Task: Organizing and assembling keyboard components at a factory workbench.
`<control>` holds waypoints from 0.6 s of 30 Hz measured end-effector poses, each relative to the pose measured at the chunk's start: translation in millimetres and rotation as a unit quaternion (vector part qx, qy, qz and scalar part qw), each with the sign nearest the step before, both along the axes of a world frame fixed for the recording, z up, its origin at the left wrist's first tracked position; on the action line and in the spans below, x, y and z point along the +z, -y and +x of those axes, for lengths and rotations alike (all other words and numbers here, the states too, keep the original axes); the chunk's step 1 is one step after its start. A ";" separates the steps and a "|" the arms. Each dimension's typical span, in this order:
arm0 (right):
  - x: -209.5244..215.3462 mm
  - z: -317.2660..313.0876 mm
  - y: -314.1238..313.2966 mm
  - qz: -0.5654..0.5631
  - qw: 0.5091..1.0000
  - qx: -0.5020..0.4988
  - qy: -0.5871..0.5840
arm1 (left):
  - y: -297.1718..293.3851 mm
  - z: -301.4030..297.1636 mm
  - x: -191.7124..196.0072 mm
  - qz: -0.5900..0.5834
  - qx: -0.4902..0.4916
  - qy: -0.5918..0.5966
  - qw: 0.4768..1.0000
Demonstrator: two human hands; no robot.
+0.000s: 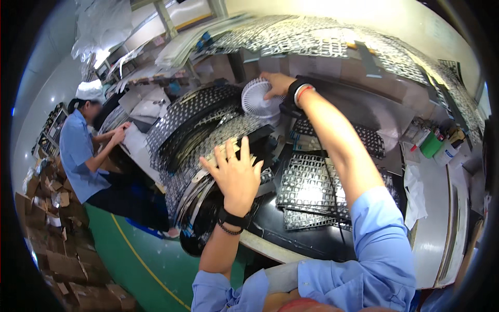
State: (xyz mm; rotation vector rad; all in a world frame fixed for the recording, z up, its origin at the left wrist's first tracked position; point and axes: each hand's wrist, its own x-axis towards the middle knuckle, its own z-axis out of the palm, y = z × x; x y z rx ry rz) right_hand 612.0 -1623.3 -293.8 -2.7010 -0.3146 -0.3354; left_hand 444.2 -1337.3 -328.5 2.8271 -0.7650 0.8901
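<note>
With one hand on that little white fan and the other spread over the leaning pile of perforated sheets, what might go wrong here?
The left hand is pressed flat, fingers spread, on a slanting stack of perforated sheets at the bench edge; if it lifts, they could perhaps slide towards the green floor. The right hand reaches far to touch the small white fan, so it might tip. The right forearm crosses the dark trays and could nudge them.

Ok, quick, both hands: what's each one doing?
Left hand: open, fingers spread, resting on the stacked perforated sheets.
Right hand: on the small white fan; grip cannot be told.
</note>
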 end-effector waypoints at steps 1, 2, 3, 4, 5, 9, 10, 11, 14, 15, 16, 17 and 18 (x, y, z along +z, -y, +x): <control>-1.8 2.1 -0.8 0.008 1.000 -0.005 -0.005 | -1.0 -1.5 -1.0 0.011 0.011 -0.001 1.000; -2.4 3.7 1.1 0.003 1.000 -0.003 -0.014 | -0.7 -1.4 -2.8 0.015 0.013 0.004 1.000; -1.7 0.1 -0.6 0.011 0.999 0.017 -0.035 | -3.1 -2.0 -4.8 0.020 0.020 0.004 1.000; -1.8 -2.9 -3.0 -0.006 1.000 0.001 -0.019 | -4.1 -2.9 -5.3 0.015 0.019 -0.010 1.000; -1.4 -5.7 -4.3 -0.022 1.000 -0.015 -0.003 | -2.5 -1.8 -3.4 0.016 0.015 -0.010 1.000; 25.8 -36.1 0.5 -0.020 0.994 -0.009 0.105 | -2.7 -12.4 8.3 -0.009 -0.008 0.030 0.999; 32.0 -51.5 -4.1 -0.010 0.992 -0.003 0.128 | -4.1 -14.6 10.2 -0.031 -0.032 0.038 0.998; 39.2 -74.4 -10.5 -0.001 0.989 0.000 0.149 | -6.2 -19.4 12.1 -0.054 -0.058 0.045 0.996; 52.1 -156.8 -31.1 0.050 0.962 0.109 0.244 | -4.1 -50.4 26.4 -0.203 -0.260 0.012 0.944; 54.2 -186.8 -41.1 0.051 0.953 0.131 0.270 | -2.5 -66.4 32.1 -0.235 -0.311 -0.031 0.920; 56.9 -219.9 -52.4 0.043 0.953 0.150 0.260 | -1.2 -81.1 36.0 -0.289 -0.353 -0.085 0.886; 55.8 -253.5 -57.4 0.032 0.955 0.155 0.249 | 6.1 -92.7 39.2 -0.338 -0.402 -0.146 0.839; 50.2 -281.6 -59.5 0.042 0.962 0.164 0.214 | 12.5 -100.7 47.3 -0.309 -0.437 -0.106 0.838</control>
